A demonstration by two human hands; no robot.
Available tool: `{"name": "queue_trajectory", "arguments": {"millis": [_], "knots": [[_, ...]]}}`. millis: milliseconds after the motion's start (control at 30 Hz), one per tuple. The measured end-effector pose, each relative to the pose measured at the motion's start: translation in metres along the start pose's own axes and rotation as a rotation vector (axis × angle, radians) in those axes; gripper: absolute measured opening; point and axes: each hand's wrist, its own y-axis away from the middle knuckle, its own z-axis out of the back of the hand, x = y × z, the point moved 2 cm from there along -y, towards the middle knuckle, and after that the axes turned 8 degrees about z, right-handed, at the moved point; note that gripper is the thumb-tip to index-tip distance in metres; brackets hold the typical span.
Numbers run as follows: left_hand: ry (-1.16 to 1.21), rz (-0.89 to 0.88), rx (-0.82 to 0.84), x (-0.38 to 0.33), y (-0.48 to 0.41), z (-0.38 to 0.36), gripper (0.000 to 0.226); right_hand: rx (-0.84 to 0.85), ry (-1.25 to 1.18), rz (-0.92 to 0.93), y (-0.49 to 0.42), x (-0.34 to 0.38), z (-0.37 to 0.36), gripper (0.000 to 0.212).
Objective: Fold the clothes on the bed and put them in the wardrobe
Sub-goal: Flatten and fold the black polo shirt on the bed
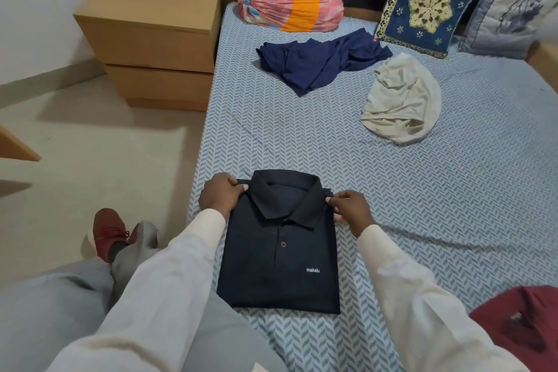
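Here the left hand (222,195) and right hand (351,208) each pinch a shoulder of the folded dark polo shirt (277,266), which lies flat near the bed's (453,190) edge. Lifted by these corners alone, its lower folds would likely fall open. The navy garment (320,65) and cream garment (401,100) lie crumpled beyond.

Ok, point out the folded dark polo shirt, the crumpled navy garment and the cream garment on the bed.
folded dark polo shirt (277,269), head view, front panel below the button.
crumpled navy garment (317,66), head view, bunched middle.
cream garment (401,103), head view, creased middle.
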Motion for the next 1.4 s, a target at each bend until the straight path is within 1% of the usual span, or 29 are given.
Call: {"name": "queue_trajectory", "arguments": {"millis": [100,200,267,367,500,533,633,767,867,933,967,1000,1100,1200,1233,1300,1400], "knots": [[0.037,0.022,-0.017,0.002,-0.004,-0.002,0.013,0.032,-0.033,-0.027,0.0,0.004,-0.001,0.017],[0.12,0.011,-0.021,0.002,-0.009,0.0,0.014,0.08,-0.127,-0.04,-0.002,0.011,0.0,0.02],[0.166,0.004,-0.036,0.002,-0.011,0.002,0.014,0.083,-0.16,-0.016,-0.005,0.016,0.0,0.02],[0.212,0.009,-0.042,0.003,-0.017,0.002,0.013,0.066,-0.144,-0.003,-0.011,0.013,-0.004,0.019],[0.107,0.038,-0.038,-0.001,-0.011,-0.004,0.017,0.03,-0.079,0.004,-0.014,-0.001,-0.008,0.016],[0.103,0.035,-0.04,-0.002,-0.009,-0.004,0.019,0.045,-0.087,0.005,-0.014,0.0,-0.009,0.015],[0.101,0.03,-0.019,0.004,0.001,-0.001,0.029,0.094,-0.115,0.006,-0.005,0.007,-0.004,0.021],[-0.009,0.019,0.05,0.038,0.026,0.002,0.038,0.155,-0.095,-0.01,0.022,-0.009,0.007,0.022],[-0.127,-0.012,0.067,0.061,0.039,0.003,0.036,0.221,-0.061,0.004,0.044,-0.03,0.011,0.018],[-0.105,-0.02,0.065,0.068,0.044,0.005,0.034,0.23,-0.074,0.027,0.056,-0.036,0.011,0.013],[-0.09,-0.023,0.065,0.069,0.046,0.005,0.034,0.236,-0.092,0.03,0.06,-0.036,0.012,0.013],[-0.089,-0.022,0.067,0.069,0.047,0.006,0.036,0.246,-0.102,0.022,0.064,-0.036,0.012,0.018],[-0.153,-0.017,0.141,0.071,0.059,0.006,0.051,0.318,0.008,-0.023,0.085,-0.037,0.022,0.032],[-0.345,-0.008,0.238,0.079,0.077,0.006,0.061,0.421,0.236,-0.035,0.107,-0.041,0.03,0.037],[-0.427,-0.007,0.266,0.083,0.083,0.005,0.062,0.443,0.297,-0.034,0.114,-0.043,0.031,0.039],[-0.543,-0.004,0.312,0.087,0.089,0.003,0.056,0.48,0.38,-0.026,0.125,-0.048,0.031,0.041],[-0.526,0.006,0.335,0.091,0.093,0.005,0.048,0.515,0.431,-0.03,0.136,-0.052,0.032,0.037]]}}
